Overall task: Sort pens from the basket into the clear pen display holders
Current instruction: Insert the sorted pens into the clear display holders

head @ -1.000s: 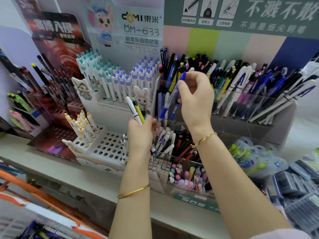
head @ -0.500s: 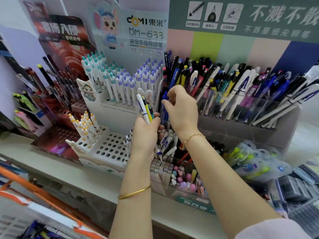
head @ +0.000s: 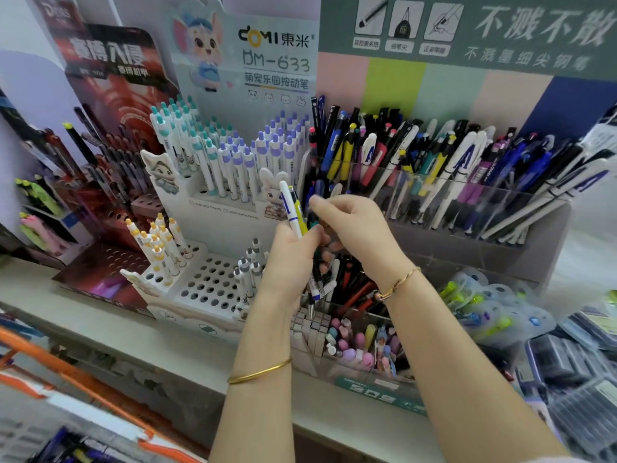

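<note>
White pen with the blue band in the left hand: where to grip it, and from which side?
I'd pinch the upper end of the white pen from above-left: it sticks up clear of the left hand, whose fingers cover its middle, and the yellow pen lies against its right side. Pull up along its length.

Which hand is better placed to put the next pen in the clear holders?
Right, likely. The left hand grips the pen bundle; the right hand is up against the bundle and nearer the clear holder.

A DOMI signboard [head: 273,38] stands behind a white perforated stand [head: 213,262]
</note>
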Demonstrator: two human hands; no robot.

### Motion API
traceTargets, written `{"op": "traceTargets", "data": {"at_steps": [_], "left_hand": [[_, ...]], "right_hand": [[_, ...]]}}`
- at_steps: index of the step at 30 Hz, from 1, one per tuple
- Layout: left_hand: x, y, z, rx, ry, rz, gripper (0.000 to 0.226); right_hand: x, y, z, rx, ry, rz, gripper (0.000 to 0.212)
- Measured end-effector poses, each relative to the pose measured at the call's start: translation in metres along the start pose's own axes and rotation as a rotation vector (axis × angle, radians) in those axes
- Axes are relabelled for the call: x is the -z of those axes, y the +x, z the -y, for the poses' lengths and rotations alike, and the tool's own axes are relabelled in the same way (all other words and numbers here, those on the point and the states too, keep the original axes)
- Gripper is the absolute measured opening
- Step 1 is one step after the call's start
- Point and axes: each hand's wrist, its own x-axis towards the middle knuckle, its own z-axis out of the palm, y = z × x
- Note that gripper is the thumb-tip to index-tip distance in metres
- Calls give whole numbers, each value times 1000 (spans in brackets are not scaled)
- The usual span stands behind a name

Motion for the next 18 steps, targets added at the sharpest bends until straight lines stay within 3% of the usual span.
{"op": "traceTargets", "data": {"at_steps": [2,4,9,12,18], "left_hand": [[0,1,2,-9,44,14,17],[0,1,1,-10,33,32,16],[2,2,3,61,-165,-133,7],[6,1,4,94,-153,-211,9],[5,-6,-5,42,-100,-115,18]], "right_hand": [[3,-1,2,-18,24,76,12],[4,1,3,18,27,48,8],[7,9,16,293,72,-432,6],[7,12,22,459,33,-569,9],[-3,19,8,484,-240,-507,16]]}}
